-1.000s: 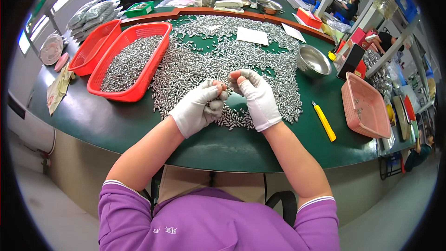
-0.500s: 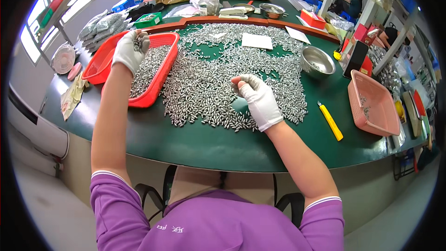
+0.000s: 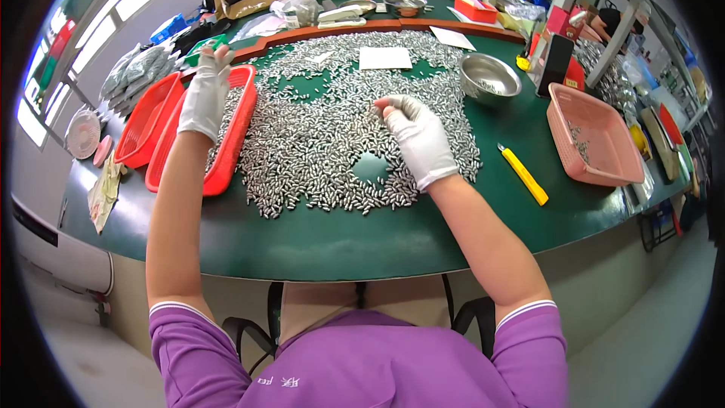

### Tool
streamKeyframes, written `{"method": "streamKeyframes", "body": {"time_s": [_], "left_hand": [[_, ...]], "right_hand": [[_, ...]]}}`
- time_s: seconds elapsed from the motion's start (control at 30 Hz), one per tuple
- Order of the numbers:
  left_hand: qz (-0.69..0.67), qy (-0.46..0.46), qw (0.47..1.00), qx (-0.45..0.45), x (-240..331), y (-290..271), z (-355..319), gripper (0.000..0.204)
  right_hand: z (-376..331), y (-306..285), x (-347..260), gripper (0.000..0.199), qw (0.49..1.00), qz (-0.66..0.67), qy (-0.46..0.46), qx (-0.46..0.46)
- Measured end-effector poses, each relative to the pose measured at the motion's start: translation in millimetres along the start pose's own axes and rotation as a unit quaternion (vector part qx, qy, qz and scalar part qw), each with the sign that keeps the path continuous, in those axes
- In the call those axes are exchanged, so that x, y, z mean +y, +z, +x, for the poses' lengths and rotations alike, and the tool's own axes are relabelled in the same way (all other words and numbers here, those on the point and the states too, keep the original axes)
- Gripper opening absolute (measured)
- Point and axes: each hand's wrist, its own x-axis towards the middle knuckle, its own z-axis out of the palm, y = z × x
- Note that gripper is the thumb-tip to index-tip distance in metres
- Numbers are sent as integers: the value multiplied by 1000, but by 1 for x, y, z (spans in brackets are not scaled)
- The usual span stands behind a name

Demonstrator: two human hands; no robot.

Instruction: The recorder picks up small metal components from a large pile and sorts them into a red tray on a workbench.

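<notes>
Small silvery barrel-shaped metal pieces [image 3: 302, 143] lie in a wide, loose layer on the green table. My left hand [image 3: 204, 102], in a white glove with bare fingertips, is over the red plastic basket [image 3: 245, 98] at the left. Its fingers are stretched out, and no piece shows in them. More metal pieces lie in that basket, partly covered by my hand and forearm. Above the right part of the layer is my gloved right hand [image 3: 418, 140], thumb and fingers curled together. Whatever sits between those fingertips is too small to make out.
Another red basket [image 3: 143, 125] stands at the far left. White cards [image 3: 385, 58] lie on the layer. To the right are a steel bowl [image 3: 491, 78], a yellow utility knife [image 3: 525, 175] and a pink basket [image 3: 596, 140] with a few pieces. A raised brown edge [image 3: 332, 32] runs behind.
My left hand has opened from a curled grip on several metal pieces, and they no longer show in it. My right hand remains curled over the layer. The whole view has shifted slightly.
</notes>
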Motion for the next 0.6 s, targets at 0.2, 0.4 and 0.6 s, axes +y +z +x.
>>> {"method": "streamKeyframes", "body": {"time_s": [0.2,0.4,0.6], "left_hand": [[381,71,904,-181,11,73,-71,45],[553,172,785,-218,-47,89,-86,54],[522,321,751,-248,-58,99,-81,44]], "right_hand": [[7,-10,-16,17,984,-175,-5,37],[2,-6,12,27,805,-559,-195,-18],[1,11,26,23,769,-542,-321,-111]]}}
